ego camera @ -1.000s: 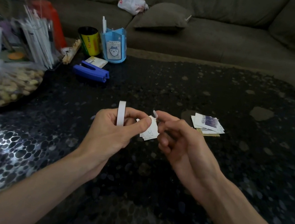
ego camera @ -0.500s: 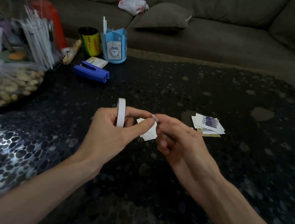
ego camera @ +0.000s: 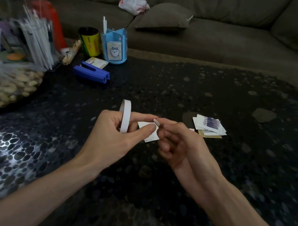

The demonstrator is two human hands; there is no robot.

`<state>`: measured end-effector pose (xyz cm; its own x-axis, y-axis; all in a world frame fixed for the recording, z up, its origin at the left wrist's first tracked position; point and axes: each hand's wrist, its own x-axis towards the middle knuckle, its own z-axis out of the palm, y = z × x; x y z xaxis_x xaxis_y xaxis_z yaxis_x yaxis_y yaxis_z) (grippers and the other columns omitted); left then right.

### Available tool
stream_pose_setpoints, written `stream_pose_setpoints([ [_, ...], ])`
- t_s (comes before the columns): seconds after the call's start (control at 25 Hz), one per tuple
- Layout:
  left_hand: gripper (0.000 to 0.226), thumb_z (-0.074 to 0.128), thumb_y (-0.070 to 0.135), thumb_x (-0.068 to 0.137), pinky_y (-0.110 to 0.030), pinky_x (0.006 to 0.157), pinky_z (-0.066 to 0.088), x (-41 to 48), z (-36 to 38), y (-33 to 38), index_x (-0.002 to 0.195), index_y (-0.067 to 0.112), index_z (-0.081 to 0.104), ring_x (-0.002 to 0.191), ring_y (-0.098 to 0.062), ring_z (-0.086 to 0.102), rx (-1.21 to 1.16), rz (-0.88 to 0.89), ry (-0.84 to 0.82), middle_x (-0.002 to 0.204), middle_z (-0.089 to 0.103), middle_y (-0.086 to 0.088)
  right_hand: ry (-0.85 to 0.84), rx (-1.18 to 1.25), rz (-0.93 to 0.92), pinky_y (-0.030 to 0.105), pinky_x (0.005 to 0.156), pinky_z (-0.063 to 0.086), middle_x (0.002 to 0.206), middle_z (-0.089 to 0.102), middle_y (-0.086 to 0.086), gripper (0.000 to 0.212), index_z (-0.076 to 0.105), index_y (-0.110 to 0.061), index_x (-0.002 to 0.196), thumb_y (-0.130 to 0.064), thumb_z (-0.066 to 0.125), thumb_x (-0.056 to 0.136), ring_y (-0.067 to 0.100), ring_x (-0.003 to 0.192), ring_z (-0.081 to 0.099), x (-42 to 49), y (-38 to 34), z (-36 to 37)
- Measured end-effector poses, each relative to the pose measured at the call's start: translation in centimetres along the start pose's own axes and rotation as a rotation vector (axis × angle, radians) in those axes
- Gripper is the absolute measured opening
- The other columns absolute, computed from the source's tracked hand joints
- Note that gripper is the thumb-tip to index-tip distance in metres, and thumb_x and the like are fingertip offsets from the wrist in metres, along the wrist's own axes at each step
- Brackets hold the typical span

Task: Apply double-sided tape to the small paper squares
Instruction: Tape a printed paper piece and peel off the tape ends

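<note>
Head view: gripping the roll of tape point(ego camera: 125, 115) in the left hand point(ego camera: 113, 132), curling the fingers round the ring and pressing the thumb down on one small paper square point(ego camera: 150, 134). Keeping that square up off the table point(ego camera: 168, 88), right between the two hands, with much of it hidden under the thumb.

Pinching the loose tape end point(ego camera: 156, 122) in the right hand point(ego camera: 178, 144), thumb and forefinger closing tight on it, the other fingers curling loosely below and holding nothing.

Against a second ago: bringing the tape end down, from just above the square's top edge to right against it. Sliding the left thumb further across the paper and covering more of it. Drawing the hands closer together, with the roll hardly moving.

Reading this as laying the strip onto the square rather than pulling out more tape. Probably starting to stick it down, with pressing flat and tearing off from the roll not yet done.

Leaving the pile of paper squares point(ego camera: 209, 126) lying on the table to the right, well apart from both hands. Not possible to tell whether any of those are carrying tape already.
</note>
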<state>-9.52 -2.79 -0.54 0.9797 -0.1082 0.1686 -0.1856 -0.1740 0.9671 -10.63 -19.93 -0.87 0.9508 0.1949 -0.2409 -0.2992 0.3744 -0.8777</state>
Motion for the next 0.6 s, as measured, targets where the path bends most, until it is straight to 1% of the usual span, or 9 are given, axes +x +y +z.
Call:
stream_pose_setpoints([
  [0.08, 0.011, 0.079, 0.028, 0.086, -0.053, 0.075, 0.055, -0.1, 0.0, 0.2, 0.095, 0.03, 0.084, 0.062, -0.043, 0.047, -0.009, -0.001, 0.017, 0.066, 0.05, -0.032, -0.017, -0.033, 0.002, 0.022, 0.058, 0.036, 0.078, 0.059, -0.001, 0.026, 0.081, -0.009, 0.11, -0.019, 0.061, 0.096, 0.006, 0.062, 0.047, 0.0, 0.0, 0.0],
  [0.12, 0.011, 0.079, 0.029, 0.085, -0.053, 0.073, 0.054, -0.1, -0.1, 0.2, 0.094, 0.029, 0.085, 0.064, -0.046, 0.049, -0.005, 0.005, 0.035, 0.068, 0.052, -0.034, -0.026, -0.047, 0.003, 0.023, 0.058, 0.036, 0.079, 0.059, -0.001, 0.026, 0.081, -0.01, 0.111, -0.019, 0.061, 0.096, 0.006, 0.062, 0.047, 0.0, 0.1, 0.0],
  [0.2, 0.009, 0.081, 0.03, 0.083, -0.044, 0.063, 0.048, -0.1, -0.2, 0.0, 0.091, 0.026, 0.084, 0.059, -0.04, 0.048, 0.018, 0.025, 0.079, 0.066, 0.052, -0.03, -0.03, -0.046, 0.0, 0.022, 0.058, 0.037, 0.081, 0.059, -0.001, 0.027, 0.08, -0.01, 0.113, -0.019, 0.062, 0.096, 0.007, 0.062, 0.048, -0.1, 0.2, 0.1],
  [0.24, 0.008, 0.081, 0.03, 0.083, -0.04, 0.061, 0.045, -0.1, -0.2, -0.2, 0.089, 0.025, 0.084, 0.057, -0.037, 0.046, 0.034, 0.031, 0.102, 0.063, 0.051, -0.028, -0.026, -0.041, -0.001, 0.022, 0.057, 0.038, 0.082, 0.06, 0.0, 0.026, 0.08, -0.009, 0.114, -0.017, 0.063, 0.095, 0.007, 0.062, 0.048, -0.1, 0.3, 0.1],
  [0.32, 0.005, 0.081, 0.029, 0.084, -0.033, 0.057, 0.043, -0.1, -0.3, -0.5, 0.087, 0.025, 0.083, 0.054, -0.035, 0.046, 0.078, 0.045, 0.138, 0.058, 0.054, -0.02, -0.014, -0.067, -0.005, 0.021, 0.058, 0.04, 0.085, 0.06, 0.002, 0.025, 0.08, -0.01, 0.112, -0.014, 0.064, 0.093, 0.008, 0.061, 0.048, -0.1, 0.4, 0.3],
  [0.4, 0.002, 0.08, 0.026, 0.086, -0.023, 0.052, 0.042, -0.1, -0.4, -0.7, 0.086, 0.026, 0.082, 0.048, -0.021, 0.045, 0.127, 0.075, 0.18, 0.053, 0.054, -0.01, -0.007, -0.115, -0.023, 0.023, 0.061, 0.038, 0.086, 0.056, 0.006, 0.026, 0.08, -0.013, 0.114, -0.011, 0.064, 0.094, 0.009, 0.061, 0.046, -0.1, 0.7, 0.5],
  [0.44, 0.002, 0.08, 0.025, 0.086, -0.019, 0.05, 0.041, -0.2, -0.4, -0.7, 0.086, 0.026, 0.081, 0.046, -0.015, 0.045, 0.156, 0.092, 0.201, 0.051, 0.054, -0.006, -0.004, -0.132, -0.039, 0.025, 0.062, 0.036, 0.086, 0.054, 0.008, 0.026, 0.081, -0.016, 0.115, -0.01, 0.065, 0.095, 0.01, 0.062, 0.046, -0.2, 0.8, 0.6],
  [0.52, 0.004, 0.08, 0.022, 0.086, -0.016, 0.05, 0.041, -0.2, -0.3, -0.8, 0.086, 0.026, 0.081, 0.045, -0.011, 0.044, 0.201, 0.112, 0.239, 0.049, 0.052, -0.002, 0.005, -0.172, -0.085, 0.024, 0.06, 0.036, 0.088, 0.056, 0.007, 0.031, 0.081, -0.022, 0.117, -0.006, 0.065, 0.096, 0.011, 0.062, 0.047, -0.3, 1.2, 0.8],
  [0.6, 0.005, 0.08, 0.019, 0.086, -0.013, 0.051, 0.042, -0.2, -0.3, -0.8, 0.087, 0.024, 0.081, 0.045, -0.01, 0.045, 0.212, 0.105, 0.27, 0.047, 0.051, 0.002, 0.021, -0.284, -0.145, 0.022, 0.059, 0.041, 0.097, 0.064, 0.002, 0.041, 0.079, -0.032, 0.121, -0.002, 0.066, 0.095, 0.01, 0.064, 0.052, -0.4, 1.6, 1.0],
])
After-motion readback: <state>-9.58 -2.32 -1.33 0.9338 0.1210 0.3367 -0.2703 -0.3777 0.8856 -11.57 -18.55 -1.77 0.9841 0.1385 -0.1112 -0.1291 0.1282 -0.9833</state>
